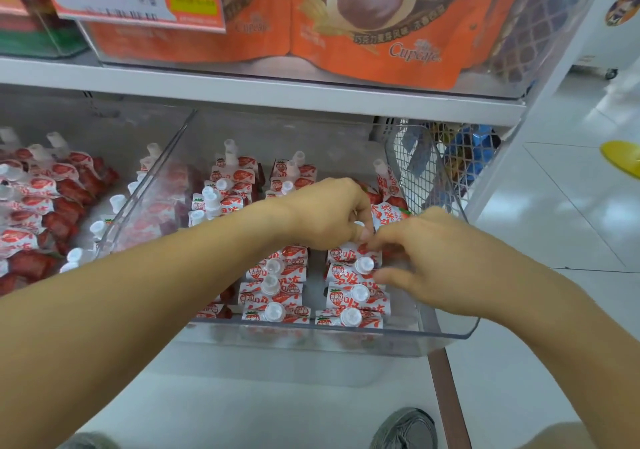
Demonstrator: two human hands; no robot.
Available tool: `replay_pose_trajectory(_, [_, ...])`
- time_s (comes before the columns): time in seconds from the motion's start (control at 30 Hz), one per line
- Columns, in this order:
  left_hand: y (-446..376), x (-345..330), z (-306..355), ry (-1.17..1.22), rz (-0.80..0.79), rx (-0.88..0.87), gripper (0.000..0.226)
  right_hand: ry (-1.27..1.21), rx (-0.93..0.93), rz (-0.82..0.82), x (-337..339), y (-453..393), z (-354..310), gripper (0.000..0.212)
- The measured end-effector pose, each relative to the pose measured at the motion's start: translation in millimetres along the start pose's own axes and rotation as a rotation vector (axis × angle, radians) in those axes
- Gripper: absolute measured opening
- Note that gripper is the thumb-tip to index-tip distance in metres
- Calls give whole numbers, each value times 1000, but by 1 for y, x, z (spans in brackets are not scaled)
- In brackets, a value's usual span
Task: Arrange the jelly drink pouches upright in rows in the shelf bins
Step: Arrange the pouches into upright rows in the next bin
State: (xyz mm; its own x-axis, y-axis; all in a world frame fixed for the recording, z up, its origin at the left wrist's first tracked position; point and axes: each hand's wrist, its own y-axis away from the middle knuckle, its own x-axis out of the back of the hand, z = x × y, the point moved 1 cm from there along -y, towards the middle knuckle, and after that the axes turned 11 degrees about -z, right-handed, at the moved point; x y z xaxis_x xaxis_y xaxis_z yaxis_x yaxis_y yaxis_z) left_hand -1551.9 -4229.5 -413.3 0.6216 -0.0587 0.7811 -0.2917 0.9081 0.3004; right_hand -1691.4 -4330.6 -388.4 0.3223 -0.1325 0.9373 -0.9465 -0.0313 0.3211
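Clear plastic forms the pulled-out shelf bin point(446, 336), in which red-and-white strawberry jelly drink pouches with white screw caps point(277, 292) are stood upright in rows. Two rows are seen at the near side, and more pouches stand at the far side. One pouch point(384, 214) at the far right is held up above the right row. It is pinched by the curled fingers of the left hand point(325, 213). The right hand point(433, 261) is placed just beside it, with fingers bent and their tips touching the pouch tops; whether something is gripped cannot be told. A second clear bin point(156, 157) on the left holds more pouches, lying unevenly. Orange snack bags point(374, 33) are seen on the shelf above.
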Motion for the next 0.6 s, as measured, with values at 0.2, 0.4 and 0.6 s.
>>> replay_pose_trajectory(0.2, [16,4,3,26,-108,-26,24,-34,-38,-184,0,9,-3,62])
replay_pose_trajectory(0.4, [55,-2,4,-180,-116,-19,52,-158,-119,-190,0,13,-15,90])
replay_pose_trajectory(0.6, [55,-18,-2,-166,-27,-16,66,-211,-188,-69,-24,9,-49,99])
